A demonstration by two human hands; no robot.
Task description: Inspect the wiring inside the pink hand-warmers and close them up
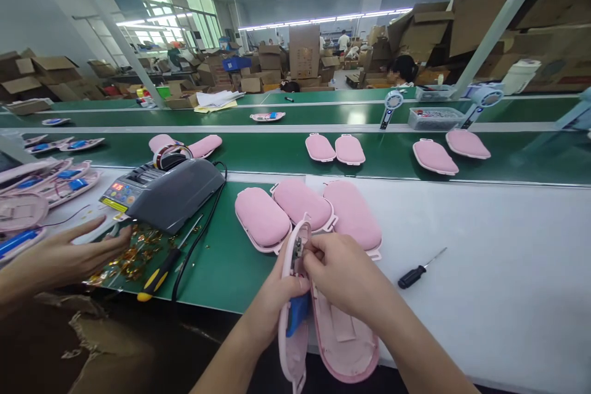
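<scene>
My left hand [272,298] is wrapped round an open pink shell half [293,351], which stands on edge with a blue block [298,314] and a small circuit board [298,247] inside. The fingers of my right hand [339,268] are pinched at the board, and whatever they hold is too small to make out. Below my right hand lies the other pink shell half [348,345], its hollow side up. Just beyond my hands are several closed pink cases, among them a left one [263,218] and a right one [353,215].
A grey tape dispenser [178,194], a yellow-black screwdriver [159,274] and amber tape scraps [138,252] are at left, beside another person's hand [87,249]. A black screwdriver [412,276] lies at right. More pink cases [434,156] rest on the green belt [268,157].
</scene>
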